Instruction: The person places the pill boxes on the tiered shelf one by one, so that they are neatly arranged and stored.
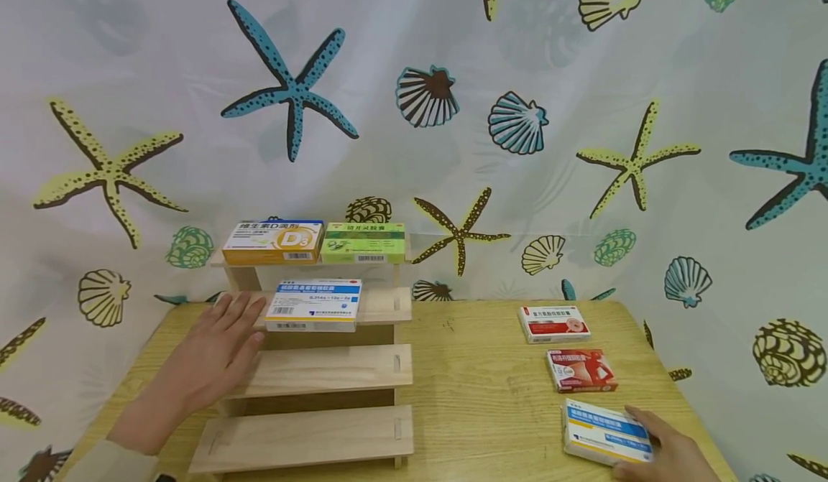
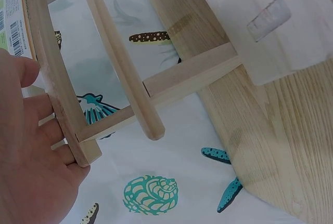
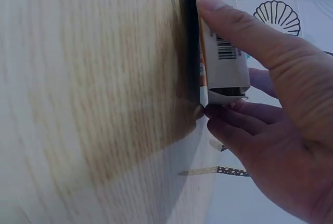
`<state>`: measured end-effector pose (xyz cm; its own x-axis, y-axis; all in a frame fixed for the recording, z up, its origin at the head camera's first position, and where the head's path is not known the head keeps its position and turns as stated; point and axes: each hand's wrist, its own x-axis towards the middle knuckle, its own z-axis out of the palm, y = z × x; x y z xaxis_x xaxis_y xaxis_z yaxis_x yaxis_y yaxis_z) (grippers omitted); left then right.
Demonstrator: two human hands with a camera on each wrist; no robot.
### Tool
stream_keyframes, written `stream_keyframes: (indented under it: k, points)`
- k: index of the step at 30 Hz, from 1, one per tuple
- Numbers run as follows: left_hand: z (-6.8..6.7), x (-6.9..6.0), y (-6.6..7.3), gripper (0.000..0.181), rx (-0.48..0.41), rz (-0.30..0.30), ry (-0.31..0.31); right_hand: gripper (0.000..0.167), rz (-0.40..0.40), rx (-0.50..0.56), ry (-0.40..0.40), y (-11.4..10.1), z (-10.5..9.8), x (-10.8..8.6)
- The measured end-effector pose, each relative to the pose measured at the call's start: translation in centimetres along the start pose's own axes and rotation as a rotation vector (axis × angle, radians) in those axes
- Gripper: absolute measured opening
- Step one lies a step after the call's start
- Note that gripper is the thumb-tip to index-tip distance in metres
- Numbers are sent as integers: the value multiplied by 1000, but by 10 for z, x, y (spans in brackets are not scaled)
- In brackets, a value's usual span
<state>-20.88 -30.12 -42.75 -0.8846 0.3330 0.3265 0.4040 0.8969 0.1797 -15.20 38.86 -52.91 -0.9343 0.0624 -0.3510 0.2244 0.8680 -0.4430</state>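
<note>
- Behind everything hangs a pale cloth [image 1: 388, 159], softly creased and printed with starfish and shells.
- The bench [image 1: 479, 381] is flat, yellowish and wood-grained; it looks smooth, so a pushed box might skid.
- At left stands a stepped rack [image 1: 317, 435], four bare, pale wooden tiers on slim supports. It seems light: a knock from my arm could shift it and spill its load.
- My left grip [image 1: 216, 342] is loose, fingers extended by the left end of the second tier from the top. A careless nudge could topple what sits there.
- My right grip [image 1: 675, 453] is clamped on a blue-and-white carton [image 1: 604, 433] at the near right of the bench. Squeezing hard may dent its thin card; its end flap seems to gape and could snag.
- On that second tier lies a matching shelved carton [image 1: 313, 302], a flat oblong whose near edge seems to overhang, so a bump might drop it.
- The orange-and-white carton [image 1: 273, 243] and green carton [image 1: 364, 243] sit side by side up top.
- Smaller, a red carton [image 1: 582, 371] and a red-and-white carton [image 1: 554, 324] lie just beyond my right grip, where a sweeping sleeve could scatter them.
</note>
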Motion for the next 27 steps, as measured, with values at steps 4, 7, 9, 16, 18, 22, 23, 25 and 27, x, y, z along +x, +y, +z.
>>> stream_keyframes:
  k: [4,7,9,16,18,22,23,25,27]
  points:
    - [1,0,0,57,-3,6,12,126,8,30,24,-8,0,-3]
    - [1,-1,-1,57,-8,11,21,123,-4,1,20,-12,1,-3]
    - [2,-2,-1,57,-11,12,25,121,-6,-20,13,-16,1,-2]
    - [0,-2,0,57,-15,7,22,119,-17,-8,24,-32,4,-4]
    - [0,-2,0,57,-19,4,16,119,-16,14,29,-38,5,-6]
    - [-2,-1,0,57,-23,-7,-8,119,-31,60,37,-57,6,-10]
    - [-2,0,0,57,-22,-10,-11,118,-41,66,41,-62,6,-11]
    - [-3,0,1,57,-20,-15,-20,116,-82,69,58,-74,6,-14]
    - [-3,0,1,57,-18,-17,-24,112,-132,65,79,-85,5,-17]
